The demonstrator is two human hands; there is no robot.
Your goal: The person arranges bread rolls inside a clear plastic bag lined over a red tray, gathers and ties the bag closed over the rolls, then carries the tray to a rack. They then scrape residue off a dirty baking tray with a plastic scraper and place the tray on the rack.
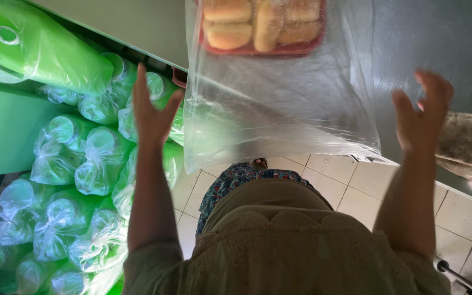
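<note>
Our left hand (151, 112) and right hand (422, 117) are raised with fingers spread, each grip apart and holding nothing. Between them a clear plastic bag (279, 104) lies on the metal tabletop (432, 38), its open end overhanging the edge toward us, with a red tray of bread rolls (263, 27) inside. Bagged green cups (83, 164) are stacked to the left.

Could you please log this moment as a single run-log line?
left hand: open, empty | right hand: open, empty | between hands: clear plastic bag holding red tray of buns | left: bagged green containers

Glossy clear plastic bag (279, 109) on a smooth metal counter (443, 38).
</note>
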